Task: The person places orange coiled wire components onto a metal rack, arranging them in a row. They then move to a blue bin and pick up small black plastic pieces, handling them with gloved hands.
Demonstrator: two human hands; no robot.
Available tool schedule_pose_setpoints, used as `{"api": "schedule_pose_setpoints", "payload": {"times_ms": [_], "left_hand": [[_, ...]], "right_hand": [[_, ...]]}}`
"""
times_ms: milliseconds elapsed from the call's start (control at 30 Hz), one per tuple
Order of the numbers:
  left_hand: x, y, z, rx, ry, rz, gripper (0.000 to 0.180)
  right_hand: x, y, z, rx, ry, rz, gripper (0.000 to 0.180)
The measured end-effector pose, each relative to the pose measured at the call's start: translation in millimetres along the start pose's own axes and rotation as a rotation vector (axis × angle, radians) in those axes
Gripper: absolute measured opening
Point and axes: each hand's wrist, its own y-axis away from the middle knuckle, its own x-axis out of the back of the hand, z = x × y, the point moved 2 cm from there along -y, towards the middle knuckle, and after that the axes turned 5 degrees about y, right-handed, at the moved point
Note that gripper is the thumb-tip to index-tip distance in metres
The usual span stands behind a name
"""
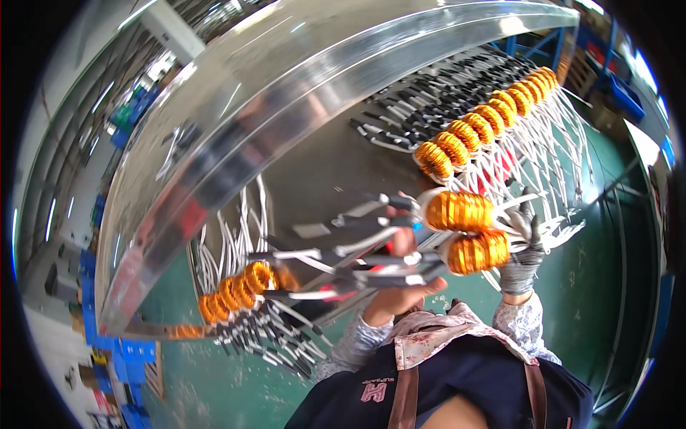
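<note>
Two copper-wound toroidal coils, an upper one (pixel 459 211) and a lower one (pixel 477 252), hang side by side in front of me between my hands. My left hand (pixel 401 294), bare, is closed around the black-sleeved leads (pixel 357 261) on their left side. Those leads are smeared by motion and partly cover the fingers. My right hand (pixel 522 254) wears a grey glove and is closed around the coils' white leads (pixel 554 232) on the right. Both coils are held up over the near edge of a shiny metal table (pixel 314 171).
A long row of similar coils (pixel 479 125) lies at the table's right, black-ended leads inward and white leads hanging over the edge. Another short row (pixel 236 293) sits at the left end. A raised metal shelf (pixel 286 93) crosses the far side. Blue bins (pixel 136 350) stand beyond the left.
</note>
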Motion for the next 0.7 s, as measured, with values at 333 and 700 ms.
{"api": "schedule_pose_setpoints", "payload": {"times_ms": [333,700], "left_hand": [[145,-109,-134,0.621,0.766,0.395,0.044],[165,-65,-201,0.887,0.857,0.613,0.071]], "right_hand": [[-6,-23,103,0.127,0.73,-0.331,0.059],[100,68,144,-0.814,0.036,-0.059,0.045]]}}
